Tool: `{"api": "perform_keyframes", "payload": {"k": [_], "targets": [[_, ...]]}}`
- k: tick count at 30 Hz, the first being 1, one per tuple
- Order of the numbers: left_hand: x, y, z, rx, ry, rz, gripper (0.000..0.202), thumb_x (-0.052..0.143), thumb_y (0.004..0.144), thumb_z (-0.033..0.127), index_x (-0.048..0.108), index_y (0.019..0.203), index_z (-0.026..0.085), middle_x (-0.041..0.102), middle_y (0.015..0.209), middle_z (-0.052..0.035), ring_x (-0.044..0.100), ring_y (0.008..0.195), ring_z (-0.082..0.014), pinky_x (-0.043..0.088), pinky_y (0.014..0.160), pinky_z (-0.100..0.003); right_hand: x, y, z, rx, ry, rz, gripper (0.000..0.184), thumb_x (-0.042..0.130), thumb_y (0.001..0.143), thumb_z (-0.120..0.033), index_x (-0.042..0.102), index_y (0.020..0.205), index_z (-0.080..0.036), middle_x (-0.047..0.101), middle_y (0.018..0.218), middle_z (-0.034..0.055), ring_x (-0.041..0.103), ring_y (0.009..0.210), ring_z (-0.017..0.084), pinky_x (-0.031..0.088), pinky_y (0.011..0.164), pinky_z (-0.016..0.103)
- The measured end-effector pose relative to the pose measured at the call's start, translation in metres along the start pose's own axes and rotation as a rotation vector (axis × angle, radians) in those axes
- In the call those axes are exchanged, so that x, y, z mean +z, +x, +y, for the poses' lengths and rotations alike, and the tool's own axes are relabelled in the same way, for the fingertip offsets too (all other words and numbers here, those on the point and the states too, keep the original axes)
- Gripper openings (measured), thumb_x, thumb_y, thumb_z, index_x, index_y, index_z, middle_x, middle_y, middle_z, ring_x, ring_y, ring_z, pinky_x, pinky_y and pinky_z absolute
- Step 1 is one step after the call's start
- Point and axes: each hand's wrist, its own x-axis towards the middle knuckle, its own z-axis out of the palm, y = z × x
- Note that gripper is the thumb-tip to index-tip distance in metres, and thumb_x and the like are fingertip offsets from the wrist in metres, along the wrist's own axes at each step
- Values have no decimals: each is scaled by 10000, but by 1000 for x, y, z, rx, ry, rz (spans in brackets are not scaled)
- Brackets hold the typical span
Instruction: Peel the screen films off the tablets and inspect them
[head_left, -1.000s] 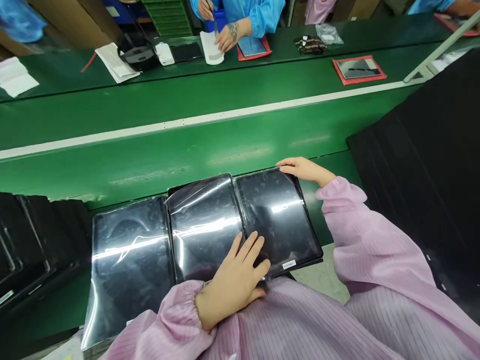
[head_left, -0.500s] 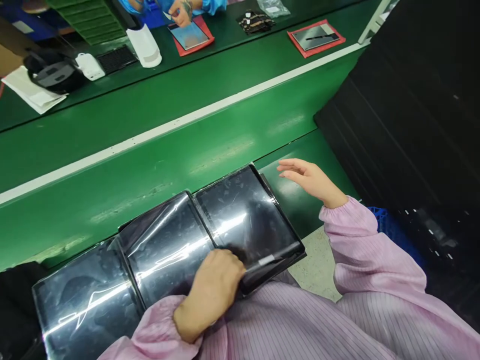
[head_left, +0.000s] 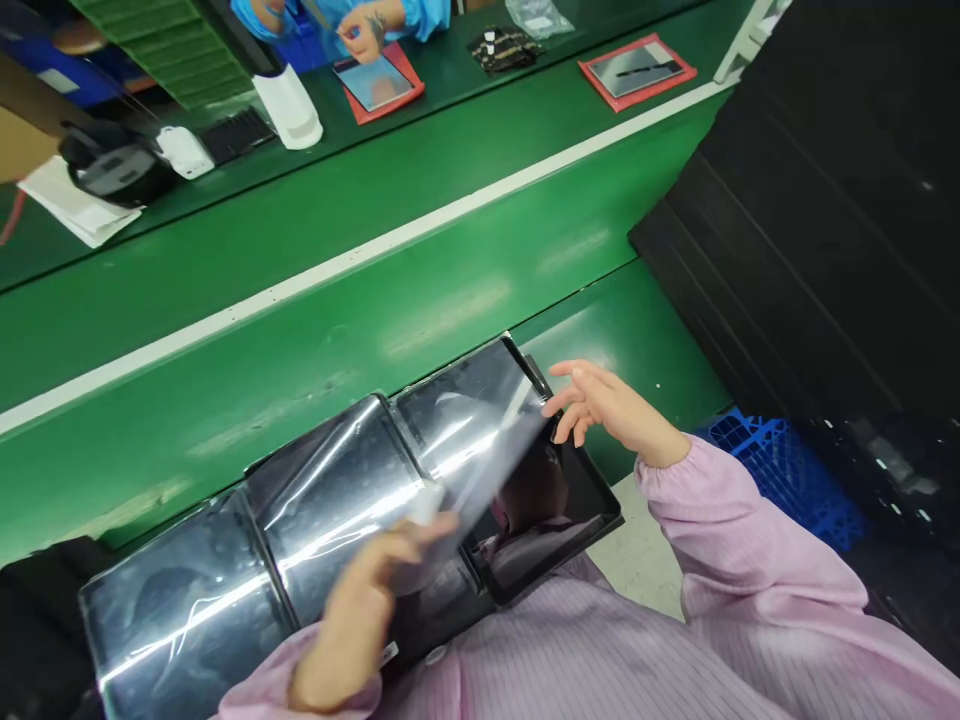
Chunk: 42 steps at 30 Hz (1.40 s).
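Three dark glossy screen panels lie side by side: a left panel (head_left: 187, 600), a middle panel (head_left: 337, 490) and a right panel (head_left: 536, 490). A clear protective film (head_left: 487, 465) is half peeled back from the right panel, its loose edge raised and blurred. My left hand (head_left: 356, 600), smeared by motion, is closed on the film's near edge, above the middle panel. My right hand (head_left: 596, 405) hovers by the right panel's far right edge. Its fingers are apart and curved, nothing visibly in them; whether the fingertips touch the film I cannot tell.
A green bench (head_left: 420, 290) with a pale strip runs across. Beyond it are a red-backed panel (head_left: 637, 70), a white device (head_left: 289, 105) and another person's hands (head_left: 364, 30) at a second red-backed panel (head_left: 382, 80). Right: a black sheet (head_left: 825, 200), a blue crate (head_left: 787, 475).
My left hand has moved left from the right panel's near edge, lifting the film and baring a darker glossy surface. My right hand has come slightly lower, its fingers more spread.
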Motion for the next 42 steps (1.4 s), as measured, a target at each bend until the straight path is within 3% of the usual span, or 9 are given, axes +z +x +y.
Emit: {"api": "perform_keyframes", "payload": {"k": [5,11,13,16,21,23,27,33,42], "targets": [[12,11,23,356,207,-51,318,454,857,455,603,953,191,664,1140,-103,527,1198,-233,134,1154,-425,32,-13,-6,-308,-827,67,372,496,805,-149,473,1176,-146,663,711,24,630,613,184,485,599,300],[15,4,20,333,221,4,263,473,874,408,617,866,189,651,1176,-55,482,1241,-182,-47,1163,-387,25,-53,-17,-610,-768,-824,196,480,912,-214,631,788,-201,680,724,-3,642,739,141,483,714,253],[19,3,19,319,199,24,262,467,882,406,615,850,193,653,1175,-31,477,1243,-170,-77,1159,-383,17,-57,-22,-540,-733,-867,231,463,922,-213,621,753,-204,673,697,-2,644,729,131,488,719,249],[26,2,18,291,175,59,243,494,871,412,611,805,209,662,1153,22,474,1240,-147,-68,1165,-370,11,-50,-19,-561,-741,-630,247,455,912,-211,579,698,-214,644,656,1,634,714,143,499,658,251],[34,3,19,260,197,110,193,510,861,366,624,808,221,640,1188,33,441,1265,-142,33,1174,-345,22,-25,9,-600,-1080,259,325,410,893,-467,580,942,-195,642,787,96,625,681,234,509,558,339],[33,5,20,207,237,121,209,506,859,376,624,824,207,593,1263,-16,420,1288,-185,145,1156,-365,29,-17,17,-532,-1231,404,509,353,868,-571,563,1054,-145,632,802,139,624,682,278,503,540,382],[34,10,24,127,283,94,293,525,834,417,621,933,158,497,1358,-118,366,1324,-282,325,1075,-433,39,-6,11,-251,-1255,502,524,466,744,-590,589,973,-135,635,827,167,628,755,337,503,606,436],[20,7,29,105,182,28,394,547,820,398,577,1113,136,456,1386,-151,347,1334,-294,350,1069,-477,54,-25,-22,32,-616,436,395,610,520,-550,547,719,-214,611,641,38,600,611,251,485,543,350],[0,-151,-31,-470,340,295,493,552,817,322,493,1250,96,478,1333,-245,431,1250,-394,376,934,-660,95,-93,-52,16,-139,500,473,755,393,-393,525,777,-240,637,613,-12,573,466,202,414,356,273]]}}
